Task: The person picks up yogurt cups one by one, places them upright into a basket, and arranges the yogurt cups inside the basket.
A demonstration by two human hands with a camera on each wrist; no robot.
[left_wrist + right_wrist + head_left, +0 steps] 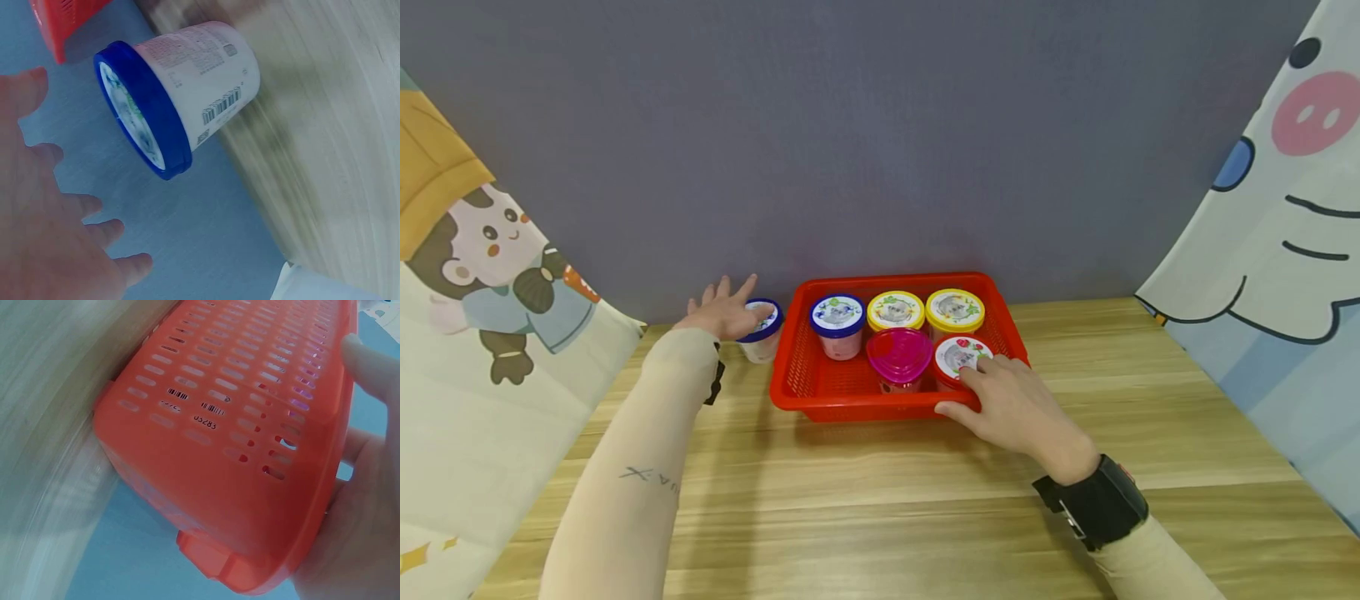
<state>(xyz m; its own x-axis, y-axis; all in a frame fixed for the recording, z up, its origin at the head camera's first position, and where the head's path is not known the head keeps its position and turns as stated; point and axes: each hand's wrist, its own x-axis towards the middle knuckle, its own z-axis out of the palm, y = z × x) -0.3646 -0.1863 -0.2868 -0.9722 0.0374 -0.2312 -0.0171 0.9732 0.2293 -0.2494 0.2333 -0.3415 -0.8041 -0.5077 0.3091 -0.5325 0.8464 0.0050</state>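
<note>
My left hand (722,312), fingers spread, hovers over the back left of the table beside a paper cup with a blue lid (760,342). In the left wrist view, the hand's fingers (106,232) are apart from that white, barcoded cup (206,75). Over the front right of a red plastic basket (850,408) reaches my right hand (1011,404). Its fingertips overlap a cup with a red lid (955,357). The thumb lies by the basket's front rim, seen also in the right wrist view (369,362), where the fingers are partly hidden behind the rim.
Inside the basket stand another blue-lidded cup (838,321), two yellow-lidded cups (895,310) and a container with a magenta lid (900,354). The wooden table (850,500) meets a grey back wall (880,150). Printed cloths (1225,250) hang at both sides.
</note>
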